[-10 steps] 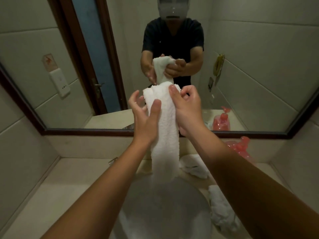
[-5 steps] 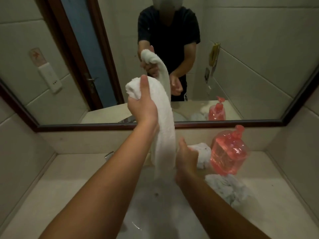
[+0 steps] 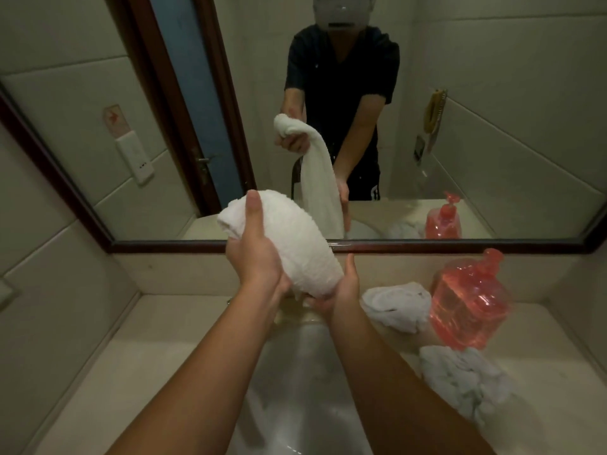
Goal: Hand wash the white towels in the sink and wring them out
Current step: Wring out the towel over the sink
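While the person is standing over the sink [image 3: 302,399], both hands are holding one rolled white towel [image 3: 295,244] in the air above the basin. It is slanting from upper left down to lower right, just in front of the mirror frame [image 3: 427,247]. The left hand [image 3: 258,257] is gripping the towel's upper part, with the thumb lying straight up along the cloth and the fingers curling round behind it. The reflection is showing that fist closed just under the bunched top end. The right hand [image 3: 345,289] is closing round the lower end, fingertips showing beneath the cloth.

Judging by this two-ended grip, the person is setting up to twist the roll. Holding it over the bowl is letting any squeezed water fall into the sink rather than onto the counter [image 3: 138,366]. Whether water is actually running out cannot be told.

Two more white towels are lying to the right. A crumpled towel [image 3: 397,308] is sitting behind the basin beside the pink soap bottle [image 3: 469,300]. A second heap [image 3: 466,385] is resting on the counter nearer the camera, just below the bottle. They are probably being kept there within easy reach, though which of them are already washed cannot be told.
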Action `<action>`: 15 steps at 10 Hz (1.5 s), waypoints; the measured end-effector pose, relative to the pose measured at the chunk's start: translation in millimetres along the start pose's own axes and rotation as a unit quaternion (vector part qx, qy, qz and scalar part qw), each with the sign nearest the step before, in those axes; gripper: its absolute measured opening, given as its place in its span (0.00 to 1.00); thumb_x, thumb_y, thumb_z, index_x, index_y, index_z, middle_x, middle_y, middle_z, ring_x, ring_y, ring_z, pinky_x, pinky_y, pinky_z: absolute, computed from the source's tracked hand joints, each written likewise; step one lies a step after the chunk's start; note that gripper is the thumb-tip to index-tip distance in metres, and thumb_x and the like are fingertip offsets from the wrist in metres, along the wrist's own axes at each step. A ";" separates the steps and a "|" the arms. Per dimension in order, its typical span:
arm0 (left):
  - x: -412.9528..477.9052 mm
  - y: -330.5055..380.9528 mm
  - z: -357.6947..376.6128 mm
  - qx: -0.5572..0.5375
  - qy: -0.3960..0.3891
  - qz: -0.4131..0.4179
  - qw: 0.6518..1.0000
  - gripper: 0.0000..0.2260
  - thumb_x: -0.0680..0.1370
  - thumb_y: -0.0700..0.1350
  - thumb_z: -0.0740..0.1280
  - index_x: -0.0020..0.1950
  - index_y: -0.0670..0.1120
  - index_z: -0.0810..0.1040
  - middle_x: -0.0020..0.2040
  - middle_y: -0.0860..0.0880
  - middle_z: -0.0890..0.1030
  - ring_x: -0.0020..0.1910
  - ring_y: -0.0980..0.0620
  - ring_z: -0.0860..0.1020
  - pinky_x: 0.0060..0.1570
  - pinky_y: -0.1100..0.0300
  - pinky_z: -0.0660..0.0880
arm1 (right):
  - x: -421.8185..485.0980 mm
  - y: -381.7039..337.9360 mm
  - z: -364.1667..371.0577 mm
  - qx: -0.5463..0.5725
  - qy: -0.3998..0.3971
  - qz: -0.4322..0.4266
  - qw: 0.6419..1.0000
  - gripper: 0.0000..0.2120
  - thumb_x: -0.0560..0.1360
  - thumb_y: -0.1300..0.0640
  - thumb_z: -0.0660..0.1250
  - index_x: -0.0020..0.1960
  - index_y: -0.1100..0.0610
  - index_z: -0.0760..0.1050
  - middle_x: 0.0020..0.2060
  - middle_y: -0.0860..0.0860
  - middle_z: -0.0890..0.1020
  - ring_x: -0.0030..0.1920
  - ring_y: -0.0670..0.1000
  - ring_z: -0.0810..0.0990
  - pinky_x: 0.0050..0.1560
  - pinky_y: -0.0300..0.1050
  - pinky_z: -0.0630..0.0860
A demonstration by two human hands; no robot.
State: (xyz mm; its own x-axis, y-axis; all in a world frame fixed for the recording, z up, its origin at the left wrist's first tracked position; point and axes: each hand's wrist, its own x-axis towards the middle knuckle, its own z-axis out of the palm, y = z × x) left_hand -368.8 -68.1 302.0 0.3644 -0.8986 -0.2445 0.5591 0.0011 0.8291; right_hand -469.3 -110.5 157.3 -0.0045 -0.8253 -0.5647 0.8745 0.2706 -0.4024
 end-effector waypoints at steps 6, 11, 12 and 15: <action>39.0 -3.1 -25.2 0.332 -0.168 0.219 0.902 0.12 0.76 0.52 0.78 0.51 0.53 0.77 0.50 0.56 0.80 0.50 0.57 0.79 0.42 0.60 0.76 | -56.8 -58.0 35.3 -0.182 -0.070 -0.262 0.945 0.17 0.73 0.70 0.74 0.61 0.61 0.81 0.55 0.62 0.87 0.54 0.64 0.88 0.58 0.68 0.84; 34.0 -58.2 21.0 0.304 -0.325 0.091 0.891 0.12 0.74 0.44 0.80 0.43 0.44 0.77 0.36 0.50 0.83 0.34 0.56 0.82 0.35 0.60 0.78 | -81.9 -86.2 7.0 -0.172 -0.144 -0.222 0.949 0.44 0.76 0.24 0.51 0.86 0.46 0.53 0.83 0.63 0.62 0.81 0.65 0.65 0.80 0.71 0.61; 42.7 -76.4 12.1 0.167 -0.280 -0.013 0.945 0.10 0.73 0.43 0.79 0.48 0.43 0.80 0.44 0.44 0.85 0.46 0.43 0.84 0.49 0.48 0.81 | -58.9 -78.2 -54.5 -0.206 -0.002 -0.158 0.966 0.42 0.82 0.25 0.47 0.75 0.55 0.76 0.71 0.65 0.79 0.69 0.63 0.81 0.72 0.63 0.76; 75.7 -157.0 -11.2 0.001 -0.412 -0.204 0.888 0.39 0.66 0.56 0.82 0.74 0.51 0.72 0.66 0.41 0.82 0.59 0.43 0.83 0.57 0.45 0.80 | -43.6 -19.0 -131.7 -0.094 -0.276 0.162 0.943 0.48 0.81 0.27 0.56 0.84 0.64 0.58 0.81 0.70 0.60 0.80 0.75 0.59 0.78 0.79 0.52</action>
State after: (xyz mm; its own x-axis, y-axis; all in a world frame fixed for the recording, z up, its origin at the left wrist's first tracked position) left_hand -420.6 -131.4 147.7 -0.5375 -0.8399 -0.0753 0.5173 -0.3989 0.7571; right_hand -549.6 -14.5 94.7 0.5468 -0.8022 -0.2399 0.6849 0.5933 -0.4229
